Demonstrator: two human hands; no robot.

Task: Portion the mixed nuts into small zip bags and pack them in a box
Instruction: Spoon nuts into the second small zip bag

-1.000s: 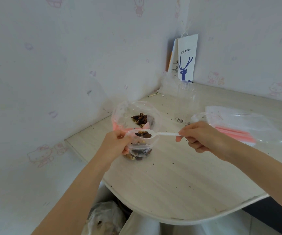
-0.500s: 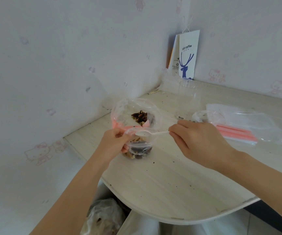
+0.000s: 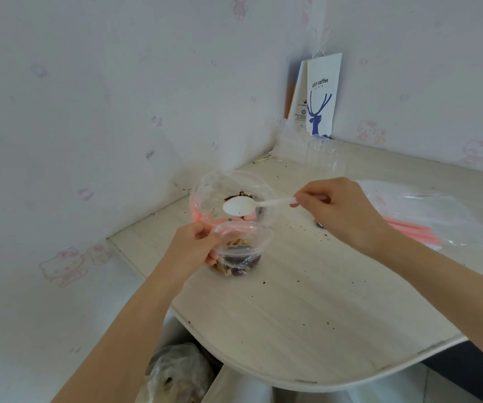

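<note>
The left hand (image 3: 193, 251) is pinching the pink-striped rim of a small clear plastic zip bag (image 3: 243, 242) in the centre of the frame. Its fingers (image 3: 202, 231) are curling round the film and holding the mouth open, while the bag's base is resting on the pale wood-grain tabletop (image 3: 307, 301). A layer of brown and tan mixed nuts (image 3: 234, 266) is already sitting in the bottom of that bag, so this portion is looking partly filled. Just behind it, a larger clear plastic bag with a pink zip edge (image 3: 205, 193) is standing open, with only a small dark heap of nuts showing inside. The right hand (image 3: 344, 213) is gripping the handle end of a white plastic spoon (image 3: 243, 206) between thumb and curled fingers. The spoon's bowl is hovering empty over the larger bag's mouth, probably heading in for another scoop. At the right of the frame a stack of flat, unused clear zip bags with pink strips (image 3: 426, 222) is waiting, suggesting more portions are to come. No sealed portion or packing box is showing, so sealing and boxing are both lying ahead.
</note>
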